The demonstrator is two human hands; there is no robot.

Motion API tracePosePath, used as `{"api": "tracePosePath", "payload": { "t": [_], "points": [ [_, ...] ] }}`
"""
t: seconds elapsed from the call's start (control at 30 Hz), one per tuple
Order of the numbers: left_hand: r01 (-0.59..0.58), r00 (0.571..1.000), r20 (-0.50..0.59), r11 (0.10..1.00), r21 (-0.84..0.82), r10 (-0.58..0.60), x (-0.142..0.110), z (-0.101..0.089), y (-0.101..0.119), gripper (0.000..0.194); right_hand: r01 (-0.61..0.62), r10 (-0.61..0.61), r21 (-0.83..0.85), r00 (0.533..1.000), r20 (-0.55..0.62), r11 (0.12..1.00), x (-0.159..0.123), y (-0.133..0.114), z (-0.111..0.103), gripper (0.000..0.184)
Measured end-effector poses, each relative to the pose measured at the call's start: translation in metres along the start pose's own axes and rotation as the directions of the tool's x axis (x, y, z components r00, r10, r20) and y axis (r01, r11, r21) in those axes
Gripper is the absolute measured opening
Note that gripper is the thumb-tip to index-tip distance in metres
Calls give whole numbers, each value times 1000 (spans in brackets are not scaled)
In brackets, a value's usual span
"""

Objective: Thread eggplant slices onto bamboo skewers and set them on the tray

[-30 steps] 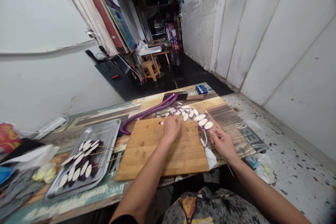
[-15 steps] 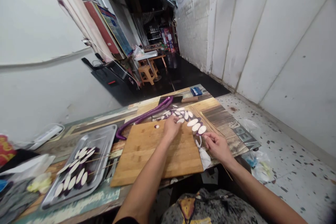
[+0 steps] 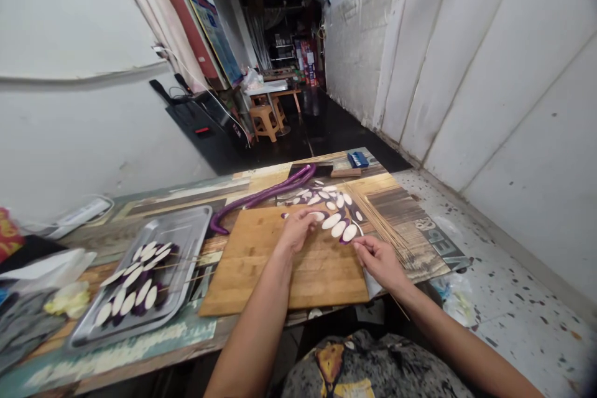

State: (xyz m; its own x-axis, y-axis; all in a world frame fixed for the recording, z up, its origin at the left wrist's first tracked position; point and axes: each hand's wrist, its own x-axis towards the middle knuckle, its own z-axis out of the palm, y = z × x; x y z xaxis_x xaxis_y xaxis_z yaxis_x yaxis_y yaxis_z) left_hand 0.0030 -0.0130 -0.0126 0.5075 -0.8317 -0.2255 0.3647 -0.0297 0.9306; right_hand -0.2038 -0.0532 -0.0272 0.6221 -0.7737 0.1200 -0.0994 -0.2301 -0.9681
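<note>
My right hand (image 3: pixel 380 260) is closed on a thin bamboo skewer carrying three white, purple-edged eggplant slices (image 3: pixel 339 226), held over the right edge of the wooden cutting board (image 3: pixel 275 270). My left hand (image 3: pixel 295 230) rests on the board's far side. Its fingers pinch another eggplant slice (image 3: pixel 318 216) at the skewer's tip. Several loose slices (image 3: pixel 321 194) lie just beyond the board.
A metal tray (image 3: pixel 191 230) at the left holds finished skewers of slices. Long purple eggplants (image 3: pixel 261 196) curve behind the board. A bundle of bare skewers (image 3: pixel 385 227) lies right of the slices. A blue box (image 3: pixel 358 158) and a knife handle (image 3: pixel 346 172) sit at the table's far end.
The loaded skewer has come left and nearer, from beside the board to over its right edge. My left hand has drawn back slightly from the loose slices with a slice.
</note>
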Motion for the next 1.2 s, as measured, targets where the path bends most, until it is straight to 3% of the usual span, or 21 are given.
{"api": "tracePosePath", "payload": {
  "t": [0.1, 0.2, 0.37, 0.43, 0.63, 0.7, 0.77, 0.83, 0.93, 1.07, 1.13, 1.17, 1.2],
  "points": [
    [-15, 999, 43, 1000, 1, 15, -5, 2, 5, 32, -3, 4, -38, 999, 34, 999, 2, 0, -3, 27],
    [-19, 1000, 14, 998, -58, 19, -7, 6, 6, 47, -6, 10, -58, 998, 56, 998, 2, -1, -3, 28],
    [-28, 998, -54, 991, -131, 22, -2, 7, 0, 24, -26, 28, -40, 998, 51, 999, 1, -4, -1, 28],
    [-32, 998, -55, 991, -133, 25, -1, 6, -1, 24, -23, 25, -36, 998, 51, 999, 1, -5, -1, 28],
    [-94, 996, -15, 991, -91, 93, 1, 6, -2, 58, -10, 12, -28, 998, 57, 1000, 0, -4, -2, 27],
    [-97, 995, 2, 993, -72, 97, 5, 3, -4, 61, -5, 6, -25, 998, 56, 1000, 0, -3, -2, 27],
    [-109, 994, -25, 994, 28, 110, 10, -2, -9, 48, -2, 3, -19, 998, 55, 1000, 0, -2, -1, 27],
    [-181, 975, -83, 952, 245, 207, 14, -8, -12, 33, -9, 10, -6, 998, 55, 1000, 0, -1, -1, 26],
    [-281, 911, -77, 745, 605, 406, 16, -18, -14, 21, -17, 17, 8, 999, 48, 1000, 1, 2, -1, 27],
    [-322, 850, -7, 531, 784, 527, 11, -17, -11, 17, -38, 37, 46, 999, 16, 998, 3, 4, -1, 27],
    [-383, 794, -17, 523, 762, 608, 5, -10, -8, 18, -51, 52, 71, 999, 0, 996, 4, 4, -1, 27],
    [-409, 794, -27, 567, 715, 607, 3, -5, -6, 19, -56, 57, 81, 998, -6, 995, 4, 3, -1, 28],
    [-419, 824, -28, 642, 642, 566, 0, 0, -5, 21, -58, 59, 88, 998, -9, 994, 4, 1, -1, 28]
  ]
}}
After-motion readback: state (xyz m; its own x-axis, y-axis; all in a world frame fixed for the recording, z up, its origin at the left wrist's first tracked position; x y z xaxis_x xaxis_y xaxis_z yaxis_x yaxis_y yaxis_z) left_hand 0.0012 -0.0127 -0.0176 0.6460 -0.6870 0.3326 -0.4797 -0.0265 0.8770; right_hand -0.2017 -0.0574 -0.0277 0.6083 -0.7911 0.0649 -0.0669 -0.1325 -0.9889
